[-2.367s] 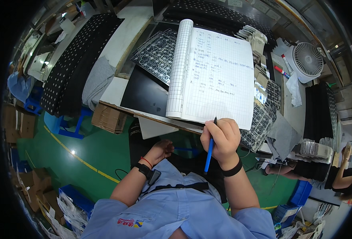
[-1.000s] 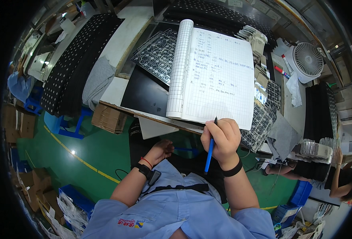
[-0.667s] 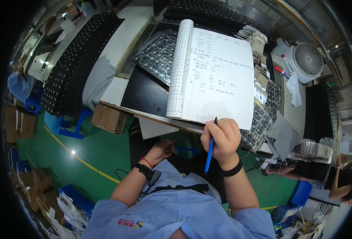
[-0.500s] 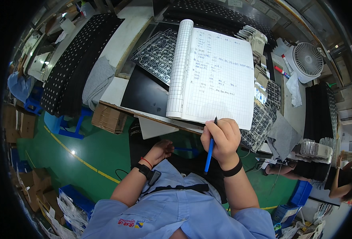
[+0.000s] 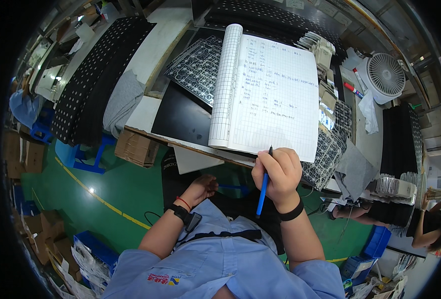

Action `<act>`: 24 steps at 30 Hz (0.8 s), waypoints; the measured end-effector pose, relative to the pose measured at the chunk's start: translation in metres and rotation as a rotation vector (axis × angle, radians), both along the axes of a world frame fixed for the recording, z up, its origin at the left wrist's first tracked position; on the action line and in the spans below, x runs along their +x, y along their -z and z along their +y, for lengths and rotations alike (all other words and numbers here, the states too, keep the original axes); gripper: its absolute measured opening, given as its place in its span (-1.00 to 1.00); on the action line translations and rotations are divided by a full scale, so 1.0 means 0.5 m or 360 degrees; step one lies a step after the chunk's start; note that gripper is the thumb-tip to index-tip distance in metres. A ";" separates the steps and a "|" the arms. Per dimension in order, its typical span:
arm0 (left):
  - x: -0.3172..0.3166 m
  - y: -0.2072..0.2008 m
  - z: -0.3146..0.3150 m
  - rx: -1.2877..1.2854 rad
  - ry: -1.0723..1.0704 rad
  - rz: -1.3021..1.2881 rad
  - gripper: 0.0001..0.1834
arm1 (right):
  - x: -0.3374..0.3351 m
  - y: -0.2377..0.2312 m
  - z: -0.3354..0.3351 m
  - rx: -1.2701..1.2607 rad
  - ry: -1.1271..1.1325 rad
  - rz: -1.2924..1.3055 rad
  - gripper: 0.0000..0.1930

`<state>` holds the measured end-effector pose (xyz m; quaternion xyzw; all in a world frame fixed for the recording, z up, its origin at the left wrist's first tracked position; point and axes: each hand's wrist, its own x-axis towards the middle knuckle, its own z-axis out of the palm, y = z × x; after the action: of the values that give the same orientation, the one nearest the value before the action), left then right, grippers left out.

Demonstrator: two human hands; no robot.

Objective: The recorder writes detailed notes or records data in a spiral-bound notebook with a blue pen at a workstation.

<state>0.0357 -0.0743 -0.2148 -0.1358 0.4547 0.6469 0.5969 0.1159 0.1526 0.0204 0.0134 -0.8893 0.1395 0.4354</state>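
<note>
My right hand (image 5: 280,174) is closed around a blue pen (image 5: 262,196), its dark tip pointing up by the notebook's lower edge. The hand rests at the near edge of the open notebook (image 5: 282,132), whose grid page carries rows of handwriting in its upper part. The notebook's left side is rolled back into a thick curl. Lower down, over my lap, my left hand (image 5: 202,189) hangs with loosely bent fingers and nothing visible in it. Beneath the notebook lie sheets of black-and-clear keypad-like parts (image 5: 195,67) and a black panel (image 5: 180,117).
A white fan (image 5: 384,75) stands at the far right, near a red marker (image 5: 352,89). Grey cloths lie left (image 5: 124,102) and right (image 5: 355,167). Black dotted fabric covers (image 5: 93,74) line the left bench. Cardboard boxes (image 5: 136,148) sit below. Another person (image 5: 432,224) works at the right edge.
</note>
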 end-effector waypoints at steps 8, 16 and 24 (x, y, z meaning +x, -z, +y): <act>0.000 0.003 0.000 0.0018 -0.0004 -0.0004 -0.80 | 0.000 0.000 0.000 -0.0010 0.0001 -0.0002 -0.76; -0.001 0.000 0.001 0.0013 0.0014 0.0007 -0.80 | 0.001 0.001 0.000 -0.0006 0.0005 -0.0012 -0.75; -0.001 0.004 0.001 0.0018 0.0011 0.0002 -0.80 | 0.001 0.003 0.001 0.0004 -0.0001 -0.0010 -0.74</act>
<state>0.0351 -0.0737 -0.2168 -0.1306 0.4519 0.6474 0.5996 0.1165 0.1532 0.0191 0.0140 -0.8909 0.1385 0.4324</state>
